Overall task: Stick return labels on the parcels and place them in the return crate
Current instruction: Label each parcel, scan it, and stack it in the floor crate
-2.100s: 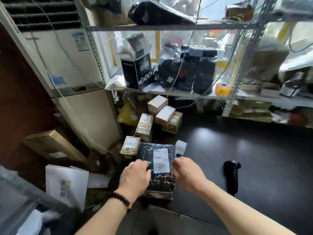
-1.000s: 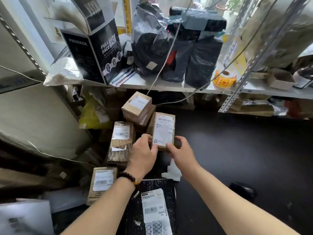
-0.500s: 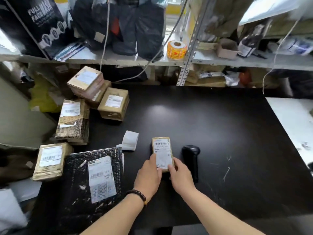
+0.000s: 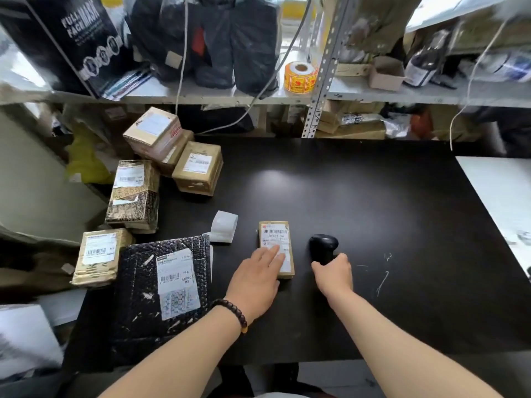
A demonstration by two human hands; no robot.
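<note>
Resting flat, the left hand (image 4: 255, 278) lay with straight fingers pressed on the white barcode label of a small oblong parcel (image 4: 274, 232) of tan cardboard. The parcel sat lengthwise on the matte black table (image 4: 359, 196), towards its front. A bracelet (image 4: 233, 311) of dark round beads circled that wrist.

Just right of the parcel, the right hand (image 4: 333, 272) had its fingers curled round the near end of a smooth black barcode scanner (image 4: 323, 245) lying on the table.

To the left:
- a black bubble mailer (image 4: 138, 297), dimpled and glossy, with a white label
- a flat parcel (image 4: 99, 257) in shiny gold wrap
- a small folded white paper (image 4: 224, 229)

Further back:
- a black-and-gold patterned box (image 4: 133, 202)
- a taped cardboard cube (image 4: 198, 168)
- a stack of tan boxes (image 4: 155, 133)

On the grey metal shelf (image 4: 373, 94) beyond:
- a roll of orange stickers (image 4: 300, 77)
- crumpled black plastic bags (image 4: 230, 38)
- a black face-mask carton (image 4: 71, 44)
</note>
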